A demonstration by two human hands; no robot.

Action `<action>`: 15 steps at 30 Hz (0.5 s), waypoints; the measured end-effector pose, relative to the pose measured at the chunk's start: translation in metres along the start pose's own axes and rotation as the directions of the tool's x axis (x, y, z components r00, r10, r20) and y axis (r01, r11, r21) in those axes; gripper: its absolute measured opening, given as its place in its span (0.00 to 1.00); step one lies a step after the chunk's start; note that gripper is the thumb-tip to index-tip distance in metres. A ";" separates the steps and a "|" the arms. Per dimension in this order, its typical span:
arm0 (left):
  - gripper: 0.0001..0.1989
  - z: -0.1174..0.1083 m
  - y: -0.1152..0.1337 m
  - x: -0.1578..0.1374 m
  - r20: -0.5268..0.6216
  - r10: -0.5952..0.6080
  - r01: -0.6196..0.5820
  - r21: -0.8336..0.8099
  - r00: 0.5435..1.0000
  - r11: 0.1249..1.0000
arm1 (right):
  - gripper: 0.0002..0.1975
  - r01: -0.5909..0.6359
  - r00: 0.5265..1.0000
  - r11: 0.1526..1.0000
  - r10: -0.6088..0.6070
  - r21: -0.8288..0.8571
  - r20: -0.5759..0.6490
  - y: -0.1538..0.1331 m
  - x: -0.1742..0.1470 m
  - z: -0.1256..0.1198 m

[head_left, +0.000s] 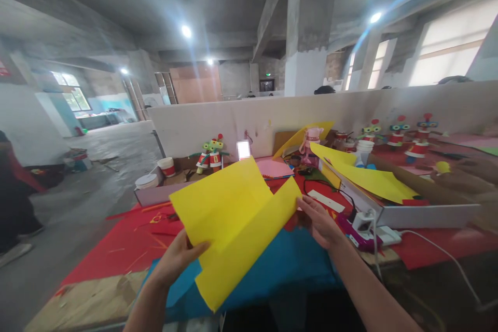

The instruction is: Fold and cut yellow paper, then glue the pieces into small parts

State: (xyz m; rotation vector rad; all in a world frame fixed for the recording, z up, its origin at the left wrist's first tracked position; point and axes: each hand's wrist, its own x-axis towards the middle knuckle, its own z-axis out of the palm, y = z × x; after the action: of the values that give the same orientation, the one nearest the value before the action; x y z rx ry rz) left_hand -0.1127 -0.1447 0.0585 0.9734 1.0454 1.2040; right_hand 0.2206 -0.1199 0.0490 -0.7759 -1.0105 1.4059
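Observation:
A sheet of yellow paper (223,192), its near part folded or curled over, is held up between both hands above the table. My left hand (182,251) pinches its left side, thumb on top and fingers beneath. At the upper right corner of the folded part, my right hand (317,218) grips the paper between thumb and fingers. Beneath it lies a blue sheet (288,264) on the red table covering (101,249). The fingertips under the paper are hidden.
An open box (428,216) at right holds more yellow paper (361,174). Beside it sit a purple power strip (360,236) and a white cable (439,241). Small paper-cup figures (215,155) stand by the white partition (202,119). A person (15,192) is at far left.

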 end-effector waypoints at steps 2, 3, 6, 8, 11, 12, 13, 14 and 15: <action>0.23 -0.004 -0.002 -0.006 -0.094 0.004 -0.005 -0.015 0.996 1.000 | 0.23 -0.012 1.000 0.998 0.010 0.055 0.025 0.006 0.005 -0.005; 0.22 -0.006 -0.003 -0.007 -0.151 -0.008 0.001 -0.041 0.989 0.999 | 0.26 -0.013 0.999 0.997 0.009 0.072 0.052 0.009 0.008 -0.006; 0.19 -0.006 -0.002 -0.008 -0.293 -0.049 0.013 -0.126 0.955 0.992 | 0.30 0.015 0.997 0.996 -0.021 0.084 0.074 0.014 0.013 -0.004; 0.18 -0.006 0.001 -0.008 -0.370 -0.019 -0.039 -0.149 0.929 0.988 | 0.28 0.018 0.999 0.995 -0.021 0.096 0.032 0.013 0.012 -0.001; 0.21 -0.010 0.006 -0.010 -0.479 0.076 -0.162 -0.140 0.875 0.977 | 0.28 0.076 0.997 0.989 -0.073 0.125 -0.034 0.004 0.006 -0.002; 0.22 -0.013 0.005 -0.012 -0.498 0.101 -0.191 -0.132 0.861 0.973 | 0.27 0.115 0.992 0.986 -0.108 0.122 -0.062 0.000 0.002 -0.003; 0.24 -0.016 0.003 -0.013 -0.504 0.120 -0.210 -0.126 0.856 0.970 | 0.27 0.164 0.983 0.981 -0.153 0.105 -0.105 -0.004 -0.002 -0.006; 0.25 -0.020 -0.001 -0.015 -0.485 0.118 -0.203 -0.128 0.867 0.971 | 0.27 0.217 0.965 0.974 -0.204 0.061 -0.167 -0.008 -0.007 -0.008; 0.27 -0.024 -0.007 -0.016 -0.462 0.107 -0.186 -0.129 0.881 0.974 | 0.26 0.267 0.934 0.963 -0.265 -0.023 -0.241 -0.011 -0.013 -0.011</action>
State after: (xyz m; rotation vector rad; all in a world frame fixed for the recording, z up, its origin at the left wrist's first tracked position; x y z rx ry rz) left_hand -0.1355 -0.1606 0.0478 0.6578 1.2204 1.6719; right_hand 0.2361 -0.1316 0.0538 -0.7517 -0.8801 1.0541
